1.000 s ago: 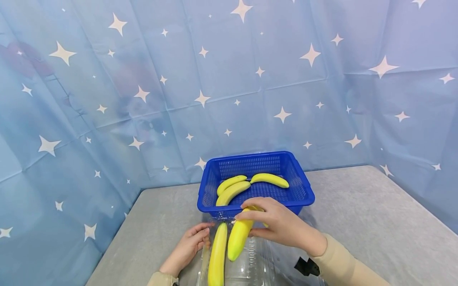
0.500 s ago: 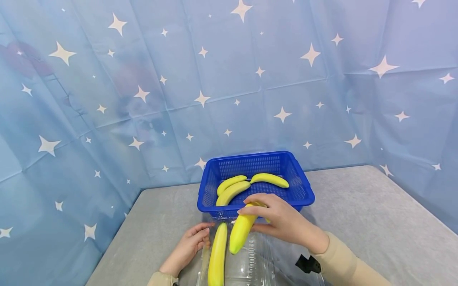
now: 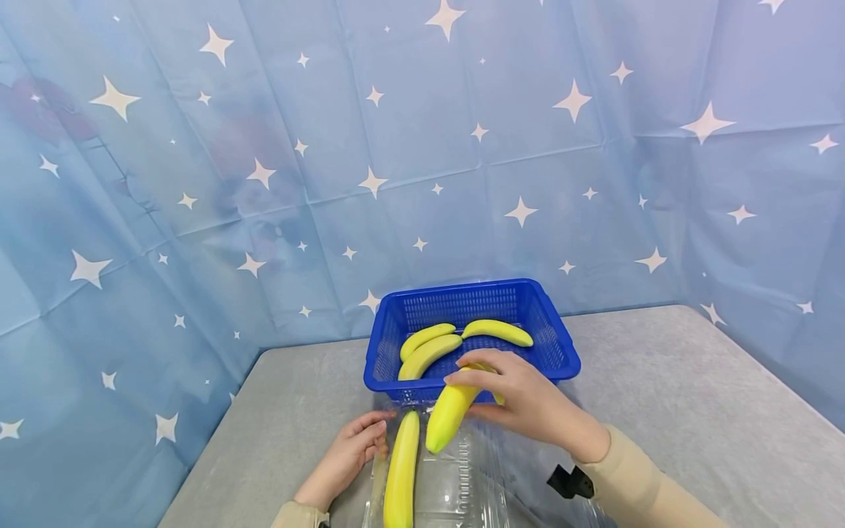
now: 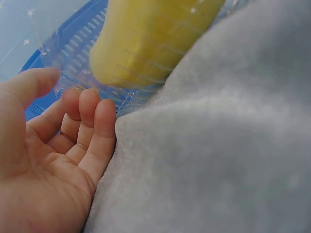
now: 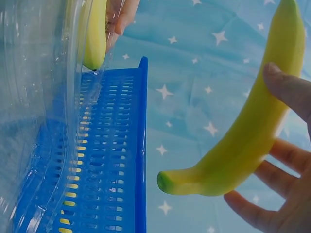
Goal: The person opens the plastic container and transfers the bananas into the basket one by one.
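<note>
My right hand [image 3: 528,400] grips a yellow banana [image 3: 452,415] between thumb and fingers, above the clear plastic box [image 3: 442,499]. In the right wrist view that banana [image 5: 243,131] shows its green stem end, with the thumb on one side and the fingers on the other. A second banana [image 3: 401,473] lies lengthwise along the left side of the box. My left hand [image 3: 350,458] holds the box's left edge near its far corner. Its curled fingers [image 4: 87,109] and thumb are at the clear plastic in the left wrist view.
A blue perforated basket [image 3: 569,359] stands just behind the box, with three bananas [image 3: 498,332] in view inside. The grey tabletop [image 3: 660,396] extends to both sides. A blue star-patterned curtain [image 3: 422,147] hangs behind the table.
My right hand has lifted the banana slightly, away from me and a little to the right. The left hand, box and basket have stayed in place.
</note>
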`<move>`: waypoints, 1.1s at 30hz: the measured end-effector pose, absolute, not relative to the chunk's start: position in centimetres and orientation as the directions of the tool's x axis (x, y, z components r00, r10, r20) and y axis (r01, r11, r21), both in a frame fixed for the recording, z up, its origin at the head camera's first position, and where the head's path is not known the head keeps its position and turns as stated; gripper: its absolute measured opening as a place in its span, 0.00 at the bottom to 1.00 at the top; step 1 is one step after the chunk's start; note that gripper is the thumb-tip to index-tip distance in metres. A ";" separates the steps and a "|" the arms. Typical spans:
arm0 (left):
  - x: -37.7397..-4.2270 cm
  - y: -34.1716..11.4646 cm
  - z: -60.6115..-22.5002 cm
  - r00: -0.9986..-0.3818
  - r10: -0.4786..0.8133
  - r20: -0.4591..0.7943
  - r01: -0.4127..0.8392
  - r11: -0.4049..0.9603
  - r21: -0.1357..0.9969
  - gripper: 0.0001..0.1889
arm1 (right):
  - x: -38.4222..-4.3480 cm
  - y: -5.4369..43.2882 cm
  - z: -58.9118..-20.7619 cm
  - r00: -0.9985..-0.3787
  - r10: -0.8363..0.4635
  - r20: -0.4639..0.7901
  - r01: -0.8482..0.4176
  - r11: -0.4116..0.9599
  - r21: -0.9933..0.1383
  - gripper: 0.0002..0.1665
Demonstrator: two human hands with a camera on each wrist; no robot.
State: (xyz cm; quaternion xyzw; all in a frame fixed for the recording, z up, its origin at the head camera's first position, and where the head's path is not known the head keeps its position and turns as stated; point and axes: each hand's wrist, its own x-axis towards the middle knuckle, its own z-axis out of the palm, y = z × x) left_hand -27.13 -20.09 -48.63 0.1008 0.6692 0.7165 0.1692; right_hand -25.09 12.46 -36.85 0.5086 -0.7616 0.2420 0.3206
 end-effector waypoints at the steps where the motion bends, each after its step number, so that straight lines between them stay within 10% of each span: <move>1: -27.1 -20.1 -48.6 -0.923 0.377 -0.081 -0.106 -0.047 0.993 0.22 | -25.1 12.5 -36.8 -0.285 -0.618 0.733 -0.927 0.372 -0.046 0.34; 33: -27.0 -20.3 -48.6 -0.912 0.405 -0.063 -0.097 -0.063 0.993 0.23 | -26.7 13.8 -36.8 -0.351 -0.561 0.750 -0.911 0.391 -0.133 0.39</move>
